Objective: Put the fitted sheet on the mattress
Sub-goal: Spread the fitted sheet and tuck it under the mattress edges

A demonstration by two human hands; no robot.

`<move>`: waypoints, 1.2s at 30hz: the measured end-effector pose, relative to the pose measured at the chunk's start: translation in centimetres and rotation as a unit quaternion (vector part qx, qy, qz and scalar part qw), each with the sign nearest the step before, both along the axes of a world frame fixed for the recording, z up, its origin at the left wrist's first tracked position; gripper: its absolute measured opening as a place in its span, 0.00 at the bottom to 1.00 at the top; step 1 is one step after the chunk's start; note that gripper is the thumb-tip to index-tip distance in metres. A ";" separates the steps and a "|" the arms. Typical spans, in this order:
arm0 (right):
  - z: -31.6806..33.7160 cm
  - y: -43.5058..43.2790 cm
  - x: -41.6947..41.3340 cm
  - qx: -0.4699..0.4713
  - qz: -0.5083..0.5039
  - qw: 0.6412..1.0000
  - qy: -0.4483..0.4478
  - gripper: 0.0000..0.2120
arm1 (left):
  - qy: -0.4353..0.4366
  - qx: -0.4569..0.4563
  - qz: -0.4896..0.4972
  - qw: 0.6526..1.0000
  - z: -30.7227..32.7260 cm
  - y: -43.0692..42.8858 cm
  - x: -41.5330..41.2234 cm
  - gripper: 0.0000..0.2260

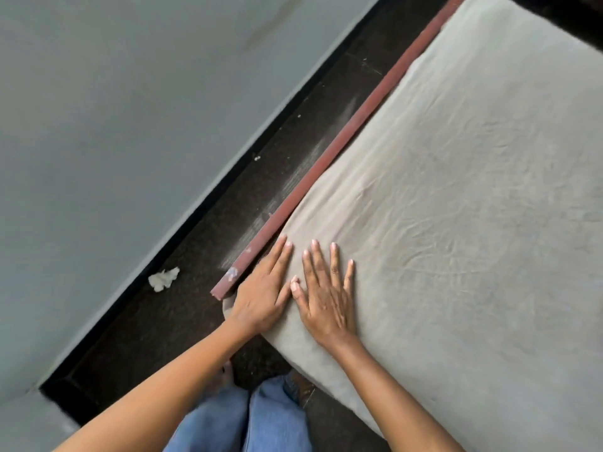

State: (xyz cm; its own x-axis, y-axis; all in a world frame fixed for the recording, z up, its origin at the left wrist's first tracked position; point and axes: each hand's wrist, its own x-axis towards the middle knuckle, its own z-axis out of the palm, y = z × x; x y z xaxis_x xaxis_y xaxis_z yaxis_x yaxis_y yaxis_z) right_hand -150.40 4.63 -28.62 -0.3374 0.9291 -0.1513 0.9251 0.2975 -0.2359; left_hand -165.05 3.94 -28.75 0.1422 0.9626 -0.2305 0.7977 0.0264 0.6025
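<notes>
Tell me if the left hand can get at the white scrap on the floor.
Probably yes: the left hand lies flat on the sheet, holding nothing, and only bare floor past the red rail separates it from the white scrap.

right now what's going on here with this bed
A person stands at the bed's near corner with the left hand and right hand pressed flat, fingers straight, side by side on the fitted sheet. The sheet covers the top and wraps down over the near edge, with creases across it, so they seem to be smoothing it. A reddish wooden rail runs along its left side.
</notes>
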 end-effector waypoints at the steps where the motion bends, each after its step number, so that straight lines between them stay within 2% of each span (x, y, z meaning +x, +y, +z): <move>1: 0.2 0.1 -0.3 0.001 0.025 1.000 0.010 0.28 | -0.033 -0.040 0.055 0.997 0.4 -0.9 -0.4 0.27; 3: 0.6 2.0 -0.5 0.019 0.041 0.999 0.010 0.28 | -0.113 -0.141 0.166 0.970 0.7 -2.2 -1.0 0.25; 6: 1.7 7.8 -0.9 0.059 -0.021 0.998 -0.015 0.26 | -0.214 -0.181 0.213 0.936 0.3 -2.5 -1.5 0.19; 9: 2.3 10.7 -2.3 -0.057 0.006 0.994 -0.088 0.23 | -0.230 -0.216 0.226 0.922 -0.2 -3.1 -1.4 0.20; 13: 1.3 7.0 -4.5 -0.073 0.062 0.989 -0.113 0.21 | -0.227 -0.265 0.234 0.908 -0.9 -4.2 -2.1 0.25; 15: 0.8 3.9 -5.8 -0.049 0.072 0.991 -0.100 0.24 | -0.295 -0.272 0.223 0.888 -1.2 -4.9 -2.6 0.29; 17: 0.7 1.4 -7.1 -0.026 0.080 0.991 -0.099 0.24 | -0.341 -0.303 0.219 0.862 -1.8 -6.3 -3.2 0.27; 19: 0.6 -0.5 -8.0 -0.004 0.086 0.990 -0.114 0.24 | -0.310 -0.379 0.209 0.847 -3.2 -8.6 -4.2 0.25; 21: 0.4 -2.6 -8.6 0.015 0.093 0.987 -0.129 0.24 | -0.168 -0.461 0.144 0.859 -4.1 -11.2 -5.4 0.27; 22: 0.2 -3.9 -8.8 0.017 0.102 0.986 -0.132 0.24 | -0.080 -0.468 0.125 0.871 -4.2 -12.4 -6.0 0.27; 23: 0.2 -5.1 -9.0 0.018 0.118 0.984 -0.131 0.24 | -0.004 -0.434 0.131 0.891 -4.0 -13.3 -6.5 0.26; 25: 0.5 -7.1 -9.3 0.017 0.150 0.983 -0.101 0.26 | 0.070 -0.255 0.230 0.937 -2.6 -14.0 -6.7 0.19; 27: 1.1 -7.5 -8.5 0.032 0.123 0.992 -0.016 0.28 | 0.081 -0.049 0.291 0.952 -0.5 -13.2 -5.8 0.14; 29: 1.4 -6.2 -6.2 0.074 0.041 0.996 0.040 0.28 | 0.075 0.095 0.259 0.958 1.3 -11.0 -4.3 0.16; 32: 1.5 -2.9 0.7 0.126 -0.082 0.988 0.041 0.29 | 0.067 0.172 0.097 0.978 3.0 -7.2 -0.8 0.18; 34: 1.3 -1.3 5.8 0.076 -0.132 0.988 -0.003 0.33 | 0.091 0.192 0.010 0.977 3.3 -5.4 1.6 0.21; 36: 0.6 -1.2 8.6 0.001 -0.155 0.987 -0.044 0.37 | 0.095 0.204 -0.037 0.974 3.4 -4.3 4.3 0.22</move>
